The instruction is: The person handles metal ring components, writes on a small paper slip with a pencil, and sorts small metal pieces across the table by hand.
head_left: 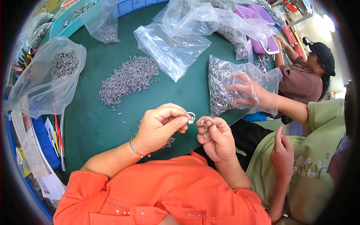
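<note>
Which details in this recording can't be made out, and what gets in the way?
All in the head view:
Part of the metal ring in the left hand: covered by its thumb and fingers.
Parts of the ring-like pieces in the right hand: behind its fingers.
Full extent of the small pile: partly behind the left hand and wrist.
Exact shapes in the grey heap: too small.
Far side of the blue container: cut off by the upper edge.

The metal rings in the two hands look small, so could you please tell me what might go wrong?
The left hand pinches one ring between thumb and finger, so it might slip. The right hand holds its rings near the table edge, so one could fall. The co-worker's hand at the bag of rings could perhaps spill some.
</note>
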`<state>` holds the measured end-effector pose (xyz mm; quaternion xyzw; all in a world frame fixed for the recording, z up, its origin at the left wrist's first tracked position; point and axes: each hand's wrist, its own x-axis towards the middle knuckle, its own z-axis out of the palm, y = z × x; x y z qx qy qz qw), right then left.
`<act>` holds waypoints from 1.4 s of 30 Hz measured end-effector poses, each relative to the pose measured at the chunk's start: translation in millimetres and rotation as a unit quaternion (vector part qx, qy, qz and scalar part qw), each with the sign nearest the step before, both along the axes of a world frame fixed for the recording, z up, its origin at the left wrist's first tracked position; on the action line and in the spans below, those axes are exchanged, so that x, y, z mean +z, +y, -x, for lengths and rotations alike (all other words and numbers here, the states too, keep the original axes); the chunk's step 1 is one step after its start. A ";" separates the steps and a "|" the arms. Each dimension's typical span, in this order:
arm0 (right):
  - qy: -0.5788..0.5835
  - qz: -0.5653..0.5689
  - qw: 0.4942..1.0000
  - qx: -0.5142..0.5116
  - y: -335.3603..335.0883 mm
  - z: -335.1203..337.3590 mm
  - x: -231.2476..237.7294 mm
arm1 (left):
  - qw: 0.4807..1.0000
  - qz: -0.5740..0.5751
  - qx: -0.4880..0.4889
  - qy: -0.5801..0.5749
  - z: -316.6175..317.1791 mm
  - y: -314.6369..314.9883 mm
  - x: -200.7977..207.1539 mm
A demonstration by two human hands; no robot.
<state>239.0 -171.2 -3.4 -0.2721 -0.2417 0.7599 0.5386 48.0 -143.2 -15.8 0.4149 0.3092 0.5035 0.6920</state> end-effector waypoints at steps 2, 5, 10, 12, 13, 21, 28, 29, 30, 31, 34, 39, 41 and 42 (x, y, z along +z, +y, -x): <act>-0.012 0.008 1.000 -0.004 -0.5 -0.5 0.3 | 1.000 -0.016 0.015 -0.010 -0.3 0.2 1.8; -0.038 0.020 0.999 -0.010 -1.3 -0.4 1.2 | 0.996 0.078 -0.018 -0.037 1.2 -0.3 8.5; -0.117 0.010 0.993 -0.026 -4.6 2.4 1.7 | 0.997 -0.012 -0.066 0.025 1.1 -2.5 8.8; -0.182 0.000 0.983 -0.033 -4.0 5.1 4.4 | 0.996 -0.037 -0.074 0.024 1.1 -1.5 8.8; -0.182 -0.001 0.983 -0.032 -3.2 5.3 4.6 | 0.995 -0.031 -0.084 0.034 2.0 -0.7 8.7; -0.191 -0.051 0.980 -0.019 -0.7 4.5 1.4 | 0.992 -0.050 -0.111 0.029 2.6 -0.1 3.1; 0.031 0.016 0.999 0.002 4.2 0.7 -3.7 | 0.999 -0.019 -0.042 0.012 -0.1 -1.5 1.7; 0.008 -0.020 1.000 0.000 2.8 -0.4 -6.7 | 0.999 0.001 -0.032 0.003 0.4 -0.6 3.7; -0.015 -0.057 0.998 -0.002 2.2 -0.6 -7.7 | 0.999 0.025 -0.030 -0.005 0.3 0.0 5.1; -0.017 -0.057 0.998 -0.002 2.1 0.4 -5.2 | 0.998 0.049 -0.028 -0.013 0.0 0.6 6.0; 0.012 -0.059 0.998 0.025 2.3 5.7 3.4 | 0.995 0.087 -0.014 -0.038 1.8 0.6 6.5; 0.101 -0.021 0.994 0.031 3.3 2.7 6.0 | 0.997 0.044 -0.032 -0.050 6.0 0.3 3.6; 0.133 -0.002 0.991 0.022 4.4 1.6 1.7 | 0.997 0.042 -0.041 -0.049 6.8 0.5 4.5; 0.132 -0.002 0.991 0.022 5.1 -0.8 -2.8 | 0.997 0.042 -0.041 -0.050 5.3 0.4 4.5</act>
